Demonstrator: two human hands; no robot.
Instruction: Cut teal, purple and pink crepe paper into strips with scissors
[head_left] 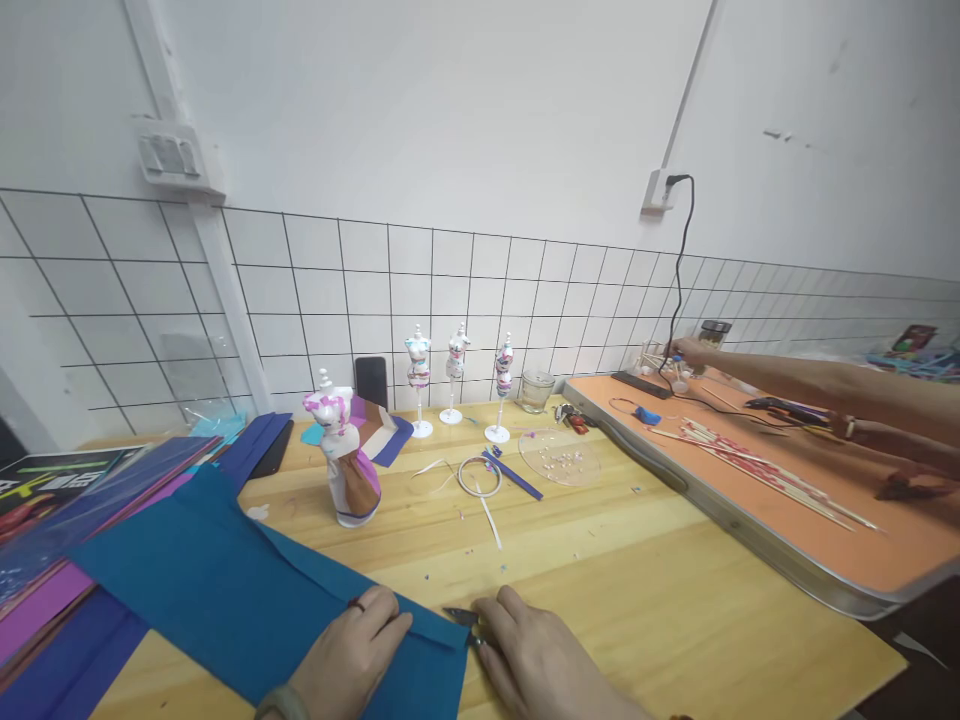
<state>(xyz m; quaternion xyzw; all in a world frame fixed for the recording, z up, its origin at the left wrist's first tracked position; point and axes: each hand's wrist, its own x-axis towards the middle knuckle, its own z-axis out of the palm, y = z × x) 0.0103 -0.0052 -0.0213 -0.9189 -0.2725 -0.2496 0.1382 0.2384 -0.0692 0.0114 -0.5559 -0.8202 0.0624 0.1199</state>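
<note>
A large teal sheet of paper [217,570] with a fold along its far edge lies across the near left of the table. My left hand [354,640] presses on that sheet near the fold, fingers bent and together on it. My right hand [536,650] lies on the table just past the sheet's right end, closed around a small pair of scissors [459,616]. Their dark blade points left over the paper's corner; most of the handle is hidden by my fingers. Beyond the sheet stands a small dress-form figure [352,460] with pink patches and a brown and purple skirt.
Three smaller dress forms [420,378] stand near the wall grid beside a phone [371,381]. A ring [480,477], a blue strip [514,476] and a clear disc [561,458] with beads lie mid-table. Another person's arm [780,380] reaches over the orange board [795,500] at right.
</note>
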